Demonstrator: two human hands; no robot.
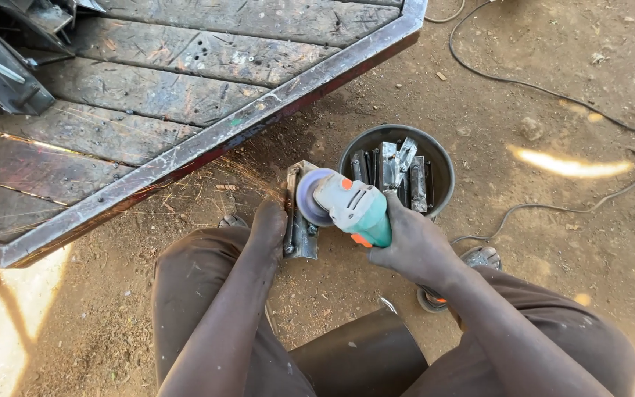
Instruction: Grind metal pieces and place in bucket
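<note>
Both hands closed: left (270,224) steadies metal bracket (301,234), right (413,246) grips angle grinder (347,206).

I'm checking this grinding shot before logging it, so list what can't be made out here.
All in the head view:
- Left hand: its fingers are hidden behind the metal piece it steadies.
- Grinder: its rear is covered by the right hand, and the disc is blurred.
- Bucket: the metal scraps inside overlap, so their count is unclear.
- Workbench: cut off by the top and left edges.

Teal-grey angle grinder (353,208) tilted, disc on upright metal bracket (300,220), sparks flying
</note>
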